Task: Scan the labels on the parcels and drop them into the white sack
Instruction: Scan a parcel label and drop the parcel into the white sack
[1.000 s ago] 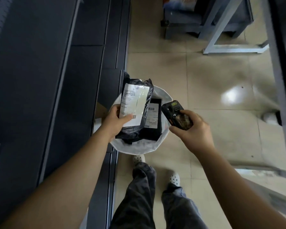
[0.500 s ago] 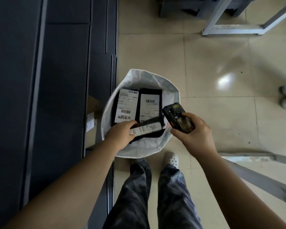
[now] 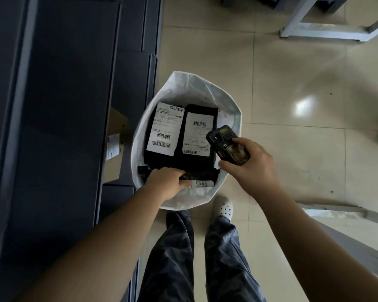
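Note:
The white sack (image 3: 192,83) stands open on the floor in front of my feet. Two black parcels with white labels lie flat inside it, one on the left (image 3: 164,129) and one on the right (image 3: 198,132). My left hand (image 3: 167,182) is inside the sack's near edge and grips a third black parcel (image 3: 202,174), which is tilted with its label edge showing. My right hand (image 3: 249,166) holds a black handheld scanner (image 3: 226,144) above the sack's right rim.
A dark conveyor or shelving unit (image 3: 63,127) runs along the left. A cardboard box with a label (image 3: 116,147) sits between it and the sack. Grey metal frame legs (image 3: 327,29) stand far right; another frame bar (image 3: 347,216) crosses the tiled floor at near right.
My left hand has lowered the parcel from upright above the sack down into its near edge. The scanner hand has stayed beside the sack's right rim.

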